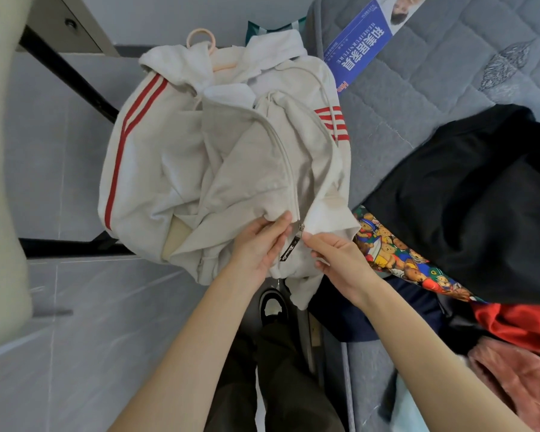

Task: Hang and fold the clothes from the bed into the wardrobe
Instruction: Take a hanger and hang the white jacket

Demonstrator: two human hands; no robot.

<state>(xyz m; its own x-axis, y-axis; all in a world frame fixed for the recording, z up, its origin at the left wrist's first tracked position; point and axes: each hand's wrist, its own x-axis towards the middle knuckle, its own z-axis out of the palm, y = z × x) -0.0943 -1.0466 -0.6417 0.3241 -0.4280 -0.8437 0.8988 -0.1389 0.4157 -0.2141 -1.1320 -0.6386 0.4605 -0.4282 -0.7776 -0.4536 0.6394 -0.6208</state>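
Observation:
A cream zip-up jacket (pixel 175 157) with red sleeve stripes hangs over the edge of the bed on a pink hanger (pixel 200 37), whose hook shows above the collar. My left hand (pixel 262 244) grips the jacket's lower left front edge beside the zipper. My right hand (pixel 337 260) pinches the right front edge at the zipper's bottom end. The black zipper pull (pixel 290 249) dangles between both hands.
The grey quilted mattress (pixel 449 67) with a blue label lies on the right. On it are a black garment (pixel 468 201), a bear-print cloth (pixel 396 254), a red garment (pixel 518 322) and a pink one (pixel 521 378). Grey floor tiles (pixel 91 322) and a black frame lie left.

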